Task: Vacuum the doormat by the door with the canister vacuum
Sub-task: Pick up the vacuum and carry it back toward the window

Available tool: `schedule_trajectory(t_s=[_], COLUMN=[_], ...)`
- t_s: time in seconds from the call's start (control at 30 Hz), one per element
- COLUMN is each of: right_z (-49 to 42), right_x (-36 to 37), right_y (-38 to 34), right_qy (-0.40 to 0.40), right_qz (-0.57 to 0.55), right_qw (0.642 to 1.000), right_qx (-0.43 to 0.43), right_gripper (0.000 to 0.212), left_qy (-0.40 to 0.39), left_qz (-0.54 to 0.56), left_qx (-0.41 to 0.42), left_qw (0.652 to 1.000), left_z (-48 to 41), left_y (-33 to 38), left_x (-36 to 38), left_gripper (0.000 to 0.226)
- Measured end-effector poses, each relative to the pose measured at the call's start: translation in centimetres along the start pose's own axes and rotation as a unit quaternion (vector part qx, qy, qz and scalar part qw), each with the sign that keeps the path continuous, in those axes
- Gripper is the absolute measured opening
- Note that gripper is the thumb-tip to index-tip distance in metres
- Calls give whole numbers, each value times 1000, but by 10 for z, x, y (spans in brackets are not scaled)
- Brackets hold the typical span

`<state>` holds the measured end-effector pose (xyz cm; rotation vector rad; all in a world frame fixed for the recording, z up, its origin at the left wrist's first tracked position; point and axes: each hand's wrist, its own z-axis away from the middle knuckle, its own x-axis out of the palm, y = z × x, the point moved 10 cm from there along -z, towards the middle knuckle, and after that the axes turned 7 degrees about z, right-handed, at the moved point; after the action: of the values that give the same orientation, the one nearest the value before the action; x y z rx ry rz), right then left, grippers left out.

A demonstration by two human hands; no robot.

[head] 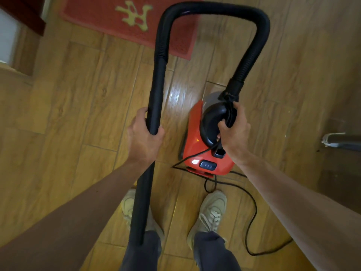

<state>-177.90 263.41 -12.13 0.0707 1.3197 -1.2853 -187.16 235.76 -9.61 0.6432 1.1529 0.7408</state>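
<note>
A red doormat with a yellow character lies on the wooden floor at the top of the view. The red canister vacuum hangs just in front of my feet, carried by its black handle. My right hand is shut on that handle. My left hand grips the black wand, which runs from beside my left leg up to the ribbed hose. The hose arches over and plugs into the vacuum's front. The wand's lower end is hidden by my leg.
The vacuum's black power cord trails in loops on the floor beside my right shoe. A dark door frame stands at the top left. A dark object with a white end juts in from the right edge.
</note>
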Motion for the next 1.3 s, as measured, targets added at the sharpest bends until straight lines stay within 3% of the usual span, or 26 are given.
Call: schedule_trajectory(t_s=[0.27,0.73,1.0,1.3], right_z=[45,145,214,326], right_x=[-88,-255,-327,-360], right_y=[-72,-269,-373,-465], right_qy=[7,-73,-153,-198], right_qz=[-10,-129,-108,-46], right_qw=[998,979,945,886], right_qx=[-58,-138,-268,-416], right_gripper=[29,24,23,26], left_qy=[25,183,322,465], left_qz=[31,88,106,165], left_qx=[9,-26,-22,-48], left_qw=[999,979,941,868], left_z=[32,148,247,371], left_y=[65,232,309,325], left_x=[-76,-261,-344,-441], left_gripper=[56,60,57,61])
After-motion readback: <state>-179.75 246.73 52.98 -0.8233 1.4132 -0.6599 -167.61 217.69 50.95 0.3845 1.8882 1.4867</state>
